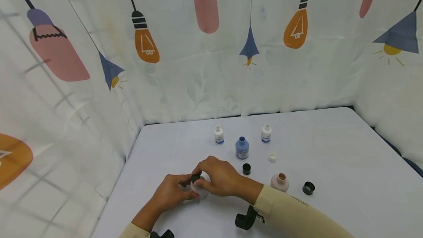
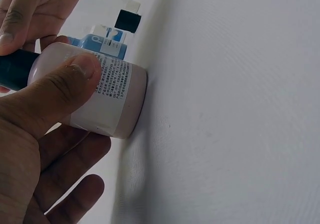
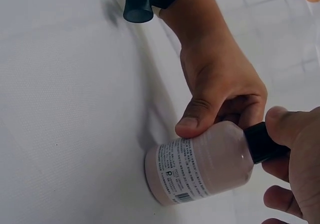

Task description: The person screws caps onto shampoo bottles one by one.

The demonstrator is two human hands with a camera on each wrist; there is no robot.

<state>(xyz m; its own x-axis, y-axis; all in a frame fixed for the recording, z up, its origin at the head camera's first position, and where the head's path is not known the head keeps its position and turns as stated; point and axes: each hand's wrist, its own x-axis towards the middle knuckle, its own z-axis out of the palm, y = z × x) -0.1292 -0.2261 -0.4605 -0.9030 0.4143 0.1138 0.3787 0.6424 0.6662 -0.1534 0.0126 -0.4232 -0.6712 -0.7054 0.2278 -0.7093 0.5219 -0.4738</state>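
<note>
In the head view we see the pale pink bottle (image 1: 203,194) at the table's (image 1: 330,146) near side, long axis roughly vertical, neck up. In the left wrist view, the left hand (image 2: 27,144) grips its body. In the right wrist view, the right hand (image 3: 307,156) pinches the black cap (image 3: 261,143).

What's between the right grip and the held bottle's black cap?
Nothing visible: the right grip pinches the cap directly. The left grip holds the bottle by its body.
</note>
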